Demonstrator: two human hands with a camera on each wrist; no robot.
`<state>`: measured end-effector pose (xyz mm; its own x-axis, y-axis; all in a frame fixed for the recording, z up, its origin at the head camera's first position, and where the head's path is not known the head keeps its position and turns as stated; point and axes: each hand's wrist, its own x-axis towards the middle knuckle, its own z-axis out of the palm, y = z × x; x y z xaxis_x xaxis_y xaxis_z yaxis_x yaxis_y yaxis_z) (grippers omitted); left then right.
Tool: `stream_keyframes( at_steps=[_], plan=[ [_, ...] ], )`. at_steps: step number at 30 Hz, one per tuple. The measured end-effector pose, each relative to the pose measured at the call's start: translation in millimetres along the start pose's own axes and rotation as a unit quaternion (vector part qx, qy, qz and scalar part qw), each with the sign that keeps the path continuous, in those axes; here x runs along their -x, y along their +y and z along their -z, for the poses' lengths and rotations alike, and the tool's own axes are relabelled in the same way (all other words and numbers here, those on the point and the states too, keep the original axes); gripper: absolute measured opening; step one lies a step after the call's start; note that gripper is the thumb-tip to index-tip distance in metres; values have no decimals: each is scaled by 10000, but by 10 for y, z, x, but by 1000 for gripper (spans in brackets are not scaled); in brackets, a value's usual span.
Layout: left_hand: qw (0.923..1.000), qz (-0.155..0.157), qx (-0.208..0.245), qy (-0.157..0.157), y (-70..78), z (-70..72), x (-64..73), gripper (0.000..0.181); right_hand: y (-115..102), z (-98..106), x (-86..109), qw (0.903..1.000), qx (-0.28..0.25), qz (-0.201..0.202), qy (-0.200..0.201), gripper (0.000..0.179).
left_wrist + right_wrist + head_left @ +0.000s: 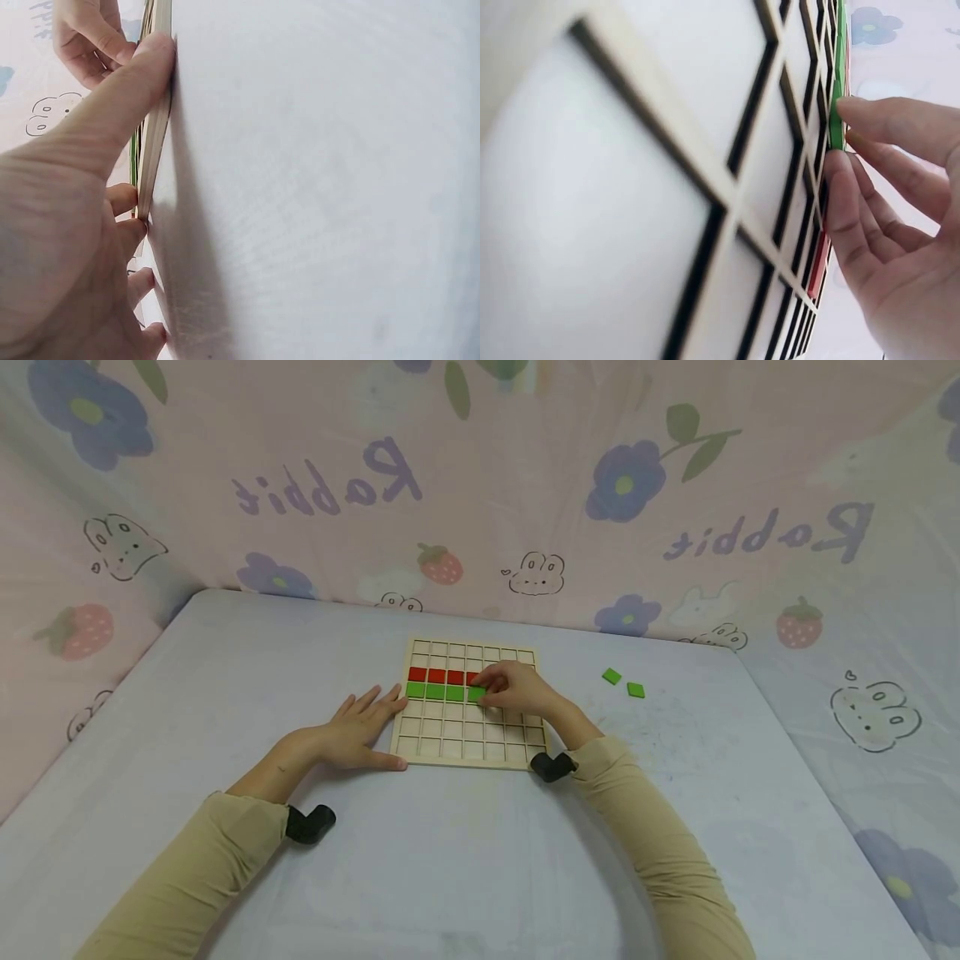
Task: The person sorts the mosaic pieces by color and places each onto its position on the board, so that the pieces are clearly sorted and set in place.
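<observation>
A wooden grid board (450, 749) lies flat on the table. Several red square tiles (436, 676) fill part of one row, and green square tiles (434, 692) line the row just nearer. My right hand (517, 687) pinches the rightmost green tile (836, 124) of that row between thumb and fingertips, at its cell. Beyond those fingers shows a red tile (817, 266) in the right wrist view; the hand hides some cells. My left hand (362, 732) rests with spread fingers at the board's left edge, its thumb (131, 94) at the near corner.
Two loose green tiles (624, 683) lie on the white table (450, 860) right of the board. A printed cloth (480, 485) hangs behind the table. Each wrist bears a black camera mount (311, 824).
</observation>
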<state>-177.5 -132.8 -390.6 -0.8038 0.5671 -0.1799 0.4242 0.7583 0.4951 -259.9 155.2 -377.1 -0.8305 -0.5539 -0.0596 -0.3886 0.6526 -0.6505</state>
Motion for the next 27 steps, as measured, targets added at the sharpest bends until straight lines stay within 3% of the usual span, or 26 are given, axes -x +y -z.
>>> stream_keyframes(
  at_steps=[27],
  plan=[
    [10000, 43, -79, 2, 2, -1, -16, 97, 24, 6, 28, 9994, -339, 19, 48, 32]
  ],
)
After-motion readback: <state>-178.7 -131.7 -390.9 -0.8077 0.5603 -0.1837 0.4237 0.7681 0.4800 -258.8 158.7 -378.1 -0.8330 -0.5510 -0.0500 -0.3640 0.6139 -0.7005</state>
